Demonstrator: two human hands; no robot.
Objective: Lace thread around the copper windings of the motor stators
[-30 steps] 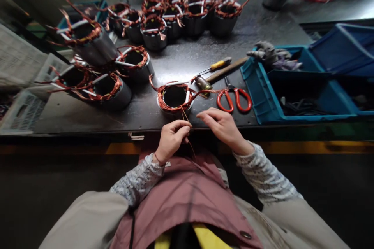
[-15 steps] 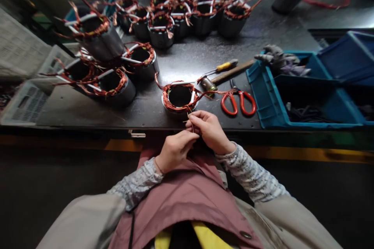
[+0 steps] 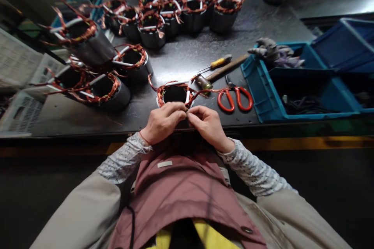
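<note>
A motor stator (image 3: 157, 103) with copper windings and white sleeving stands upright near the table's front edge. My left hand (image 3: 166, 120) is closed in a pinch at its near rim, covering part of the windings. Beside it my right hand (image 3: 207, 124) pinches too, and the fingertips of both hands almost meet. Between them shows a short bit of thin copper wire (image 3: 187, 110); the rest of it is hidden by the fingers. A twisted copper lead (image 3: 201, 92) runs from the stator's right side toward red-handled scissors (image 3: 235, 99).
A hammer (image 3: 228, 71) and a yellow-handled tool (image 3: 221, 62) lie behind the scissors. Blue bins (image 3: 264, 97) stand at right, with grey gloves (image 3: 271, 51) on one. More stators (image 3: 152, 39) crowd the back; others are stacked (image 3: 93, 46) at left beside a white crate (image 3: 22, 111).
My left hand has risen from below the table edge to the stator's near rim. My right hand has stayed close by, still pinching. The whole view has shifted slightly.
</note>
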